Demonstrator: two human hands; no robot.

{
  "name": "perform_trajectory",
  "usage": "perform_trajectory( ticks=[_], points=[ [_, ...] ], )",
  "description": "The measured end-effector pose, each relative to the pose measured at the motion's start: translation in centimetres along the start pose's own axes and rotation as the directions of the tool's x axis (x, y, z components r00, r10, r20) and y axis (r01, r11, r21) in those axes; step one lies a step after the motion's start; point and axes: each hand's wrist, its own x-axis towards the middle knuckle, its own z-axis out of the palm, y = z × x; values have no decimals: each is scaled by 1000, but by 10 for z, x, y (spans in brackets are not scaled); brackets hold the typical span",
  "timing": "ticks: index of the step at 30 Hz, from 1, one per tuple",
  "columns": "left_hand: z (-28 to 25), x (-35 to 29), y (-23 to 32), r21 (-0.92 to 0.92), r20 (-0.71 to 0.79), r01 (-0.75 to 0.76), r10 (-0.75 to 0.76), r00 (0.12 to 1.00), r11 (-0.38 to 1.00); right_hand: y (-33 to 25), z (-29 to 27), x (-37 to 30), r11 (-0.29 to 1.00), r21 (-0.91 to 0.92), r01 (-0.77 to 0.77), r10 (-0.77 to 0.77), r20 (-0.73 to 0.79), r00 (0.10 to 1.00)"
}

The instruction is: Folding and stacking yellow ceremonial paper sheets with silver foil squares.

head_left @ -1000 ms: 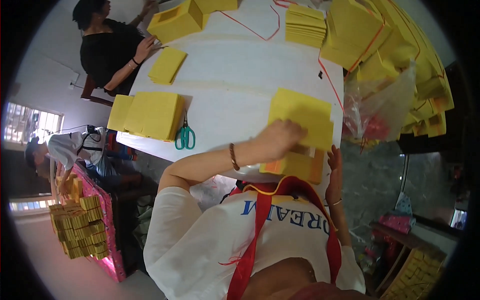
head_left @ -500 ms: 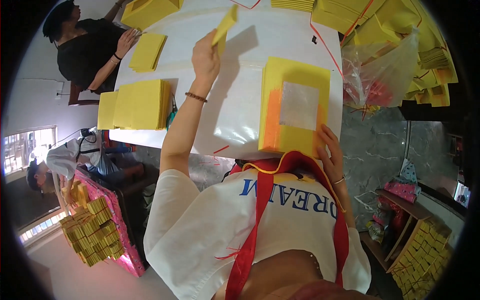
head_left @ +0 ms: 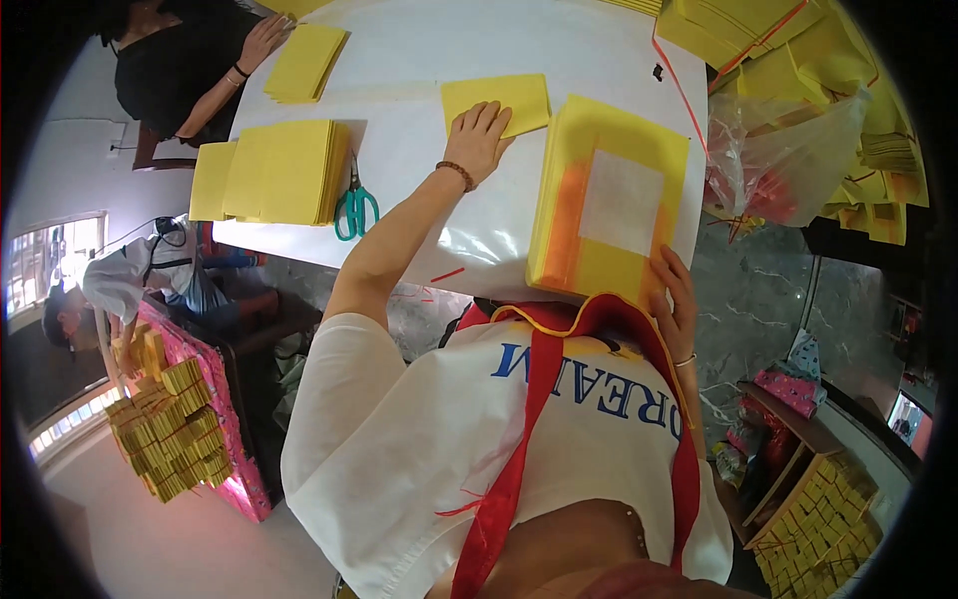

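Observation:
My left hand (head_left: 478,143) lies with fingers stretched on a folded yellow paper (head_left: 519,95), pressing it against the white tabletop. Beside it, to the right, stands a thick stack of yellow paper sheets (head_left: 564,125); its top sheet carries an orange band and a pale silvery square (head_left: 621,203). Against the stack's near right corner rests my right hand (head_left: 674,295), its fingers spread and the thumb partly hidden. A pair of green-handled scissors (head_left: 355,210) lies left of my left forearm.
Folded yellow stacks (head_left: 284,172) sit at the table's left, with a smaller pile (head_left: 307,62) farther back. A co-worker's hand (head_left: 263,42) is beside that pile. A clear plastic bag (head_left: 788,150) and more yellow paper crowd the right. Another person works at lower left by bundled paper (head_left: 170,429).
My left hand has come down from the air and laid the folded yellow paper on the table. The scissors now show fully. My right hand stays at the stack.

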Motion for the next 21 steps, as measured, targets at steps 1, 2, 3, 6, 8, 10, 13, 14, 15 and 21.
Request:
perform_trajectory(
  ticks=[1,2,3,6,8,10,13,14,15,21],
  points=[
    [0,-2,-4,-3,-18,-26,26,1000,1000,0,0,0,1000,-5,5,-5,7,1000],
    [-1,-2,-6,-9,-34,-58,58,998,998,0,0,0,1000,-5,2,-2,4,1000],
    [-3,0,-11,-11,-33,-61,61,998,998,0,1,-1,1000,-7,-2,1,-3,1000],
    [-13,3,-25,82,22,-49,47,999,995,1,4,-1,1000,-5,-6,6,-17,1000],
    [-16,6,-31,104,54,-84,79,995,991,2,4,0,1000,1,-6,6,-21,1000],
    [-14,6,-33,94,32,-129,126,991,987,4,3,0,1000,9,-6,6,-17,1000],
    [-13,20,-33,81,57,-260,255,965,962,4,1,0,1000,-19,4,-4,-2,1000],
    [-10,27,-34,115,57,-255,250,967,960,5,1,0,1000,-21,2,-2,-3,1000],
    [-7,32,-34,149,57,-250,244,968,957,5,1,1,1000,-12,1,0,7,1000],
    [14,30,-25,160,9,-147,148,989,976,2,1,2,1000,2,-19,19,9,1000]
  ],
)
